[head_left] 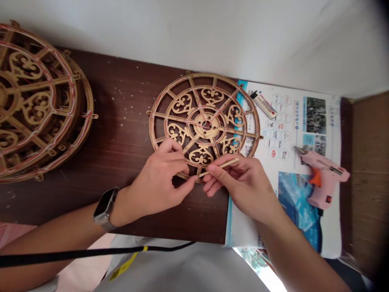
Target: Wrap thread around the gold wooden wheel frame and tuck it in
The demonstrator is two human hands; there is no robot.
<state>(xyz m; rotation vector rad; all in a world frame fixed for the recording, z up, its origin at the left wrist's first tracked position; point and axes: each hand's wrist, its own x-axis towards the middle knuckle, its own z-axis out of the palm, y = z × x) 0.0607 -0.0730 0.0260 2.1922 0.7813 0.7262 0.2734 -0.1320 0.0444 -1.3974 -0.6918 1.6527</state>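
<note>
A round gold openwork frame [206, 125] lies flat, with thin reddish wires along its rings and spokes. My right hand [237, 174] pinches a thin pale stick [227, 163] between thumb and fingers, its lower tip over the near rim. At the near left of the frame is my left hand [164, 174], its fingers curled over the rim and its thumb close to the stick's tip. Whether the left fingers grip the rim or a wire is hidden.
More gold frames [36, 93] are stacked at the left. A printed sheet [282, 162] on the right bears a pink glue gun [325, 174] and a small white packet or lighter [264, 104]. A brown box [369, 178] stands far right. A black cable [75, 254] crosses in front.
</note>
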